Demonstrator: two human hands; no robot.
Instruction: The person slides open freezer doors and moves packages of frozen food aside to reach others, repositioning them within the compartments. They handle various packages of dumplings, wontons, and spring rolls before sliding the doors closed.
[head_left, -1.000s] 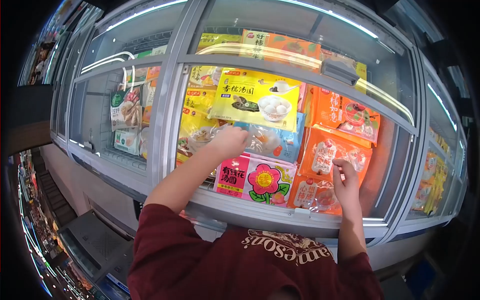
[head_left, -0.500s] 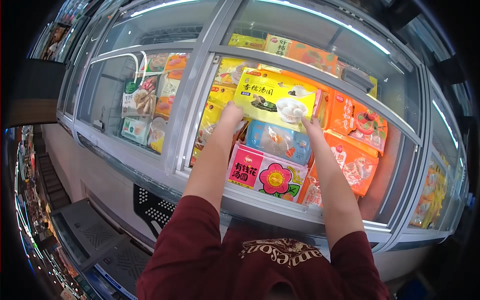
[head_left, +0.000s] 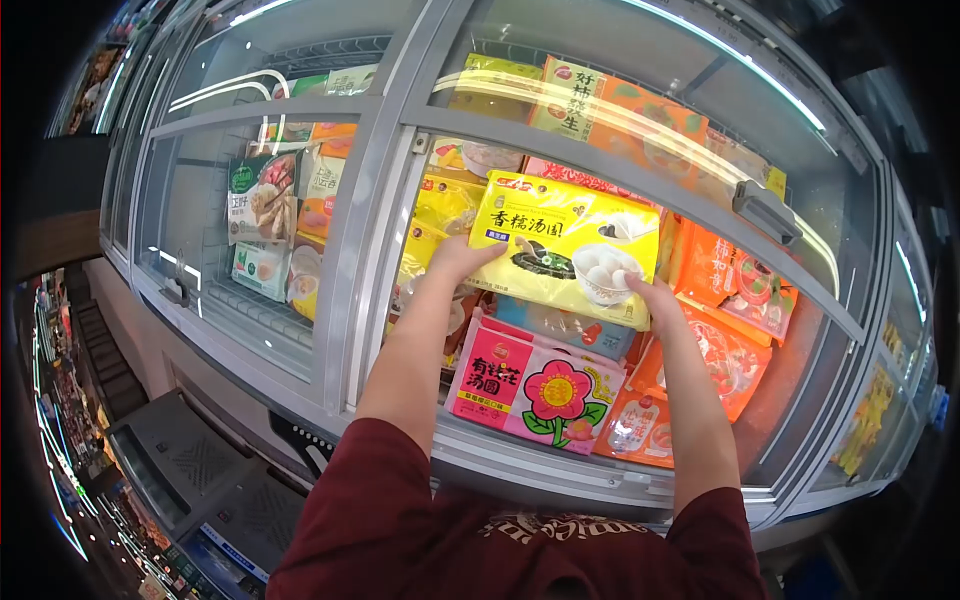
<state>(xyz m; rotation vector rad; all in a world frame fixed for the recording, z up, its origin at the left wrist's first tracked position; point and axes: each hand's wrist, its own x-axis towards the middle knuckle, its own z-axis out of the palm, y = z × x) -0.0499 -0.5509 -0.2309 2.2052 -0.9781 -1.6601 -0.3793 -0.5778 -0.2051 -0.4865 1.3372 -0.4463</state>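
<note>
A yellow food bag (head_left: 565, 245) with a picture of a bowl of white balls is held between my two hands inside the open freezer section. My left hand (head_left: 470, 258) grips its left edge, thumb on the front. At its lower right edge, my right hand (head_left: 657, 303) is closed on it, with the thumb on the front. Just below lie a pink bag with a flower (head_left: 540, 385) and a partly covered blue bag (head_left: 575, 328). Orange bags (head_left: 728, 355) are on the right, beside my right forearm.
A sliding glass lid with a grey handle (head_left: 768, 212) crosses above the bags. The grey freezer frame (head_left: 365, 220) stands left of the opening. Behind glass at left are more bags (head_left: 265, 200). Dark bins (head_left: 175, 455) stand at the lower left.
The yellow bag looks larger and has risen off the other bags towards me, tilting slightly. Both hands moved with it. The view has shifted a little.
</note>
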